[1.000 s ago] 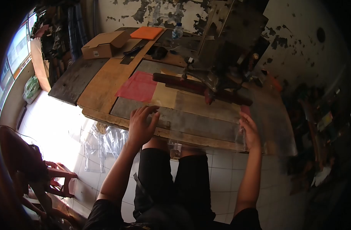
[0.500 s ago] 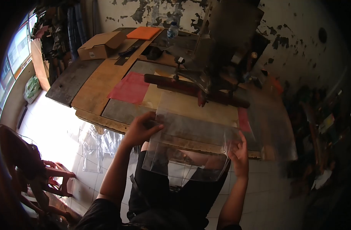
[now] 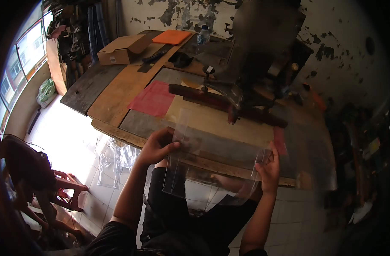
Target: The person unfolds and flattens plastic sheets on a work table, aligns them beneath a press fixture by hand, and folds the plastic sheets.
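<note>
Between my two hands a clear plastic sheet (image 3: 173, 177) is held up over my lap, at the table's front edge. Its sides look folded over, with crease lines showing. My left hand (image 3: 160, 147) pinches its left side between thumb and fingers. On the other side, my right hand (image 3: 269, 168) grips the right fold, thumb toward me and fingers up behind. Just beyond the sheet lies a yellowish board (image 3: 212, 119) on the worktable, with pink sheeting (image 3: 152, 99) at its left end. The dark red bar (image 3: 190, 93) of a press stands over that board.
The press's dark body (image 3: 263, 47) rises at the back. A cardboard box (image 3: 118, 50), an orange sheet (image 3: 173, 37) and a water bottle (image 3: 203, 36) stand at the far side. Clear plastic pieces (image 3: 109, 168) hang at the left front edge. A red stool (image 3: 71, 192) stands lower left.
The view has shifted slightly, so the table appears further right and lower. Both hands keep hold of the plastic sheet; its side folds now stand more upright.
</note>
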The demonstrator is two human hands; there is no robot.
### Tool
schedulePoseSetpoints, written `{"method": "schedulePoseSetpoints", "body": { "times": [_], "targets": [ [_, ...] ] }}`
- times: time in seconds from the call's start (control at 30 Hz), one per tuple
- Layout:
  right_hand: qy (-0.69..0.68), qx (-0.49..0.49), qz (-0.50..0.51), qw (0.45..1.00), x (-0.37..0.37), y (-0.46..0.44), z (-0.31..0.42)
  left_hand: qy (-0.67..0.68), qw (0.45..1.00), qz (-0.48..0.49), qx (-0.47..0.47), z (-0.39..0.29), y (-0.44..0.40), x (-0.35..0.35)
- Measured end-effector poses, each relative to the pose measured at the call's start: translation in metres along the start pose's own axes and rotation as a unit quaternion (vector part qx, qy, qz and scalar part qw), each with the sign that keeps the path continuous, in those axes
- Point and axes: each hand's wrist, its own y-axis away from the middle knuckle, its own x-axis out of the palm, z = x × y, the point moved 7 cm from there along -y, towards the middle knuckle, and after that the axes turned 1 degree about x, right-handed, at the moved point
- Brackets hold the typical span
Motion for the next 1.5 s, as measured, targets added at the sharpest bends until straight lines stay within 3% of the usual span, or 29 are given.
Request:
{"method": "schedulePoseSetpoints", "body": {
  "times": [0.07, 0.17, 0.57, 0.67, 0.73, 0.77, 0.83, 0.97, 1.03, 1.17, 1.23, 1.27, 1.33, 1.43, 1.47, 1.5],
  "targets": [
    [-0.005, -0.016, -0.015, 1.0, 0.003, 0.006, 0.004, -0.124, 0.99, -0.038, -0.05, 0.005, 0.001, -0.006],
    [-0.006, -0.036, -0.031, 0.999, -0.001, 0.013, 0.005, -0.065, 0.995, -0.059, -0.054, 0.001, -0.005, 0.004],
    [0.027, -0.048, -0.031, 0.998, -0.007, 0.012, 0.0, -0.139, 0.987, -0.068, -0.033, 0.004, -0.005, -0.002],
    [0.081, -0.065, -0.044, 0.994, -0.014, 0.01, -0.002, -0.114, 0.985, -0.099, -0.084, 0.011, -0.001, -0.009],
    [0.295, -0.104, -0.025, 0.949, -0.015, 0.009, 0.003, -0.071, 0.991, -0.072, -0.092, 0.008, -0.002, -0.008],
    [0.295, -0.104, -0.025, 0.949, -0.014, 0.01, 0.002, -0.071, 0.991, -0.071, -0.092, 0.007, -0.005, -0.007],
    [0.215, 0.019, -0.032, 0.976, -0.009, 0.011, -0.01, -0.065, 0.996, -0.054, 0.031, -0.01, -0.01, -0.001],
    [0.143, 0.011, -0.005, 0.99, 0.004, 0.01, 0.001, -0.047, 0.997, -0.047, 0.043, -0.005, -0.006, -0.009],
    [0.044, 0.025, 0.02, 0.998, 0.007, 0.01, 0.002, -0.014, 0.998, 0.014, 0.052, -0.005, -0.007, -0.006],
    [0.009, 0.056, 0.037, 0.998, -0.008, 0.013, -0.006, -0.008, 1.0, 0.006, 0.024, -0.003, -0.003, 0.002],
    [-0.002, 0.054, 0.014, 0.998, -0.008, 0.018, -0.006, 0.027, 0.995, -0.088, 0.037, -0.01, 0.002, 0.008],
    [-0.003, 0.05, 0.015, 0.999, -0.011, 0.022, -0.011, 0.026, 0.995, -0.087, 0.04, -0.013, 0.007, 0.013],
    [0.053, -0.051, 0.015, 0.997, -0.013, 0.031, -0.001, 0.068, 0.987, -0.148, 0.003, -0.011, 0.023, 0.014],
    [0.017, -0.08, 0.052, 0.995, 0.005, 0.047, 0.03, 0.064, 0.992, -0.098, -0.056, -0.027, 0.043, 0.025],
    [0.02, -0.094, 0.069, 0.993, 0.005, 0.049, 0.034, 0.021, 0.995, -0.1, 0.018, -0.035, 0.046, 0.023],
    [0.02, -0.092, 0.068, 0.993, 0.004, 0.05, 0.037, 0.021, 0.995, -0.099, 0.016, -0.032, 0.052, 0.015]
  ]
}}
